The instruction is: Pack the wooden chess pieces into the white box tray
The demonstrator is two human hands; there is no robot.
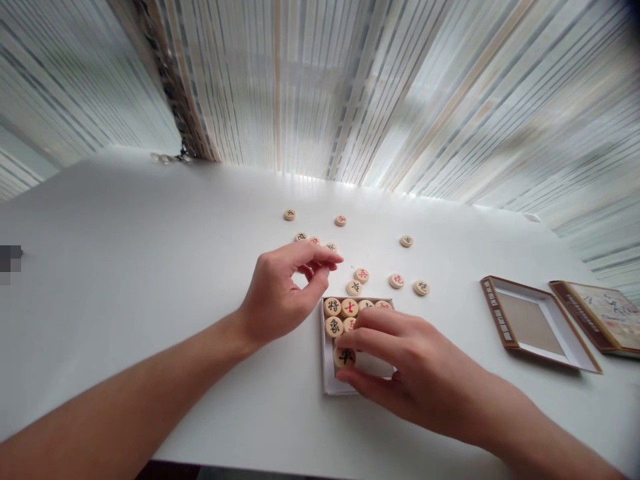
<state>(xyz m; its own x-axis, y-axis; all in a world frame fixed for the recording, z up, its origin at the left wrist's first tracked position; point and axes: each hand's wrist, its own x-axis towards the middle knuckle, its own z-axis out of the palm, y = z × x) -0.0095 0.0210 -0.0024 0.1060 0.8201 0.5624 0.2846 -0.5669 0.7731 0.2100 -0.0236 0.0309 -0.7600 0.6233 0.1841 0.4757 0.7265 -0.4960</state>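
Note:
My right hand (pixel 407 360) pinches a round wooden Chinese chess piece (pixel 345 358) with a black character, between thumb and fingers. It holds this piece over the near left part of a shallow white box (pixel 327 383). Inside the box, pieces lie in rows face up, such as a black-lettered piece (pixel 333 307) and a red-lettered piece (pixel 349 307); my right fingers cover some of them. My left hand (pixel 287 290) hovers beyond the box's far left corner, index finger stretched and the others loosely curled, with nothing visible in it. Just behind its fingers lie a few loose pieces (pixel 314 241).
More loose pieces lie scattered beyond the box, including a red one (pixel 397 281) and a black one (pixel 421 287). At right on the white table (pixel 215 220) sit an open box lid (pixel 533 323) and a patterned box or booklet (pixel 605 313). A striped curtain (pixel 300 87) hangs behind.

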